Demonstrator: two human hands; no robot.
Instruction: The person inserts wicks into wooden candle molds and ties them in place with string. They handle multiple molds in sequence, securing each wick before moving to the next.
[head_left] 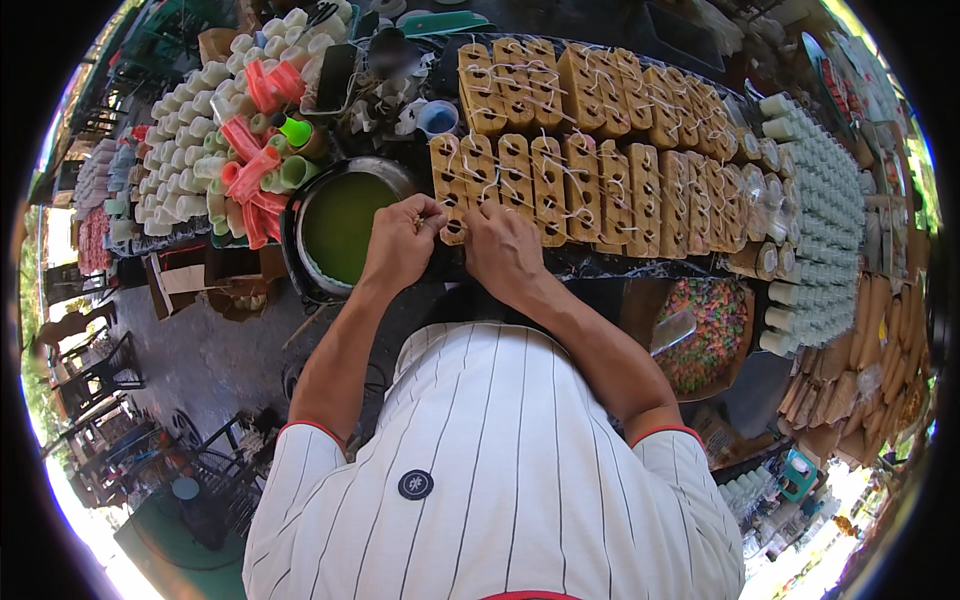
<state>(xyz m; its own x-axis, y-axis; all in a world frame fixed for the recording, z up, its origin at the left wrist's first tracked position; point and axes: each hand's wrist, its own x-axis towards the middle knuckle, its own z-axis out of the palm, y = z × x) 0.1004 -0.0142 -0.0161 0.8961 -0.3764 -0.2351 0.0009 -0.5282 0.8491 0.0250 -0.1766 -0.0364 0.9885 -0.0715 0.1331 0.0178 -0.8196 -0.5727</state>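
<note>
My left hand (403, 242) is closed in a pinch, thumb and fingertips together at the near end of the leftmost tan block (447, 180) in the front row. Whatever lies between those fingertips is too small to make out. Beside it, my right hand (505, 252) has its fingers bent and drawn together over the near ends of the neighbouring blocks; its fingertips are partly hidden. Each block has a line of round holes, and thin white strings (580, 212) cross the tops. Left of my left hand stands a dark-rimmed pot (292, 235) holding green liquid (345, 220).
A blue cup (437, 119) stands behind the pot. Piled at left are pale cylinders (185, 165), red translucent pieces (245, 165) and a bright green nozzle (294, 130). At right are rows of whitish cylinders (825, 215), a box of multicoloured bits (705, 325) and brown rolls (865, 365).
</note>
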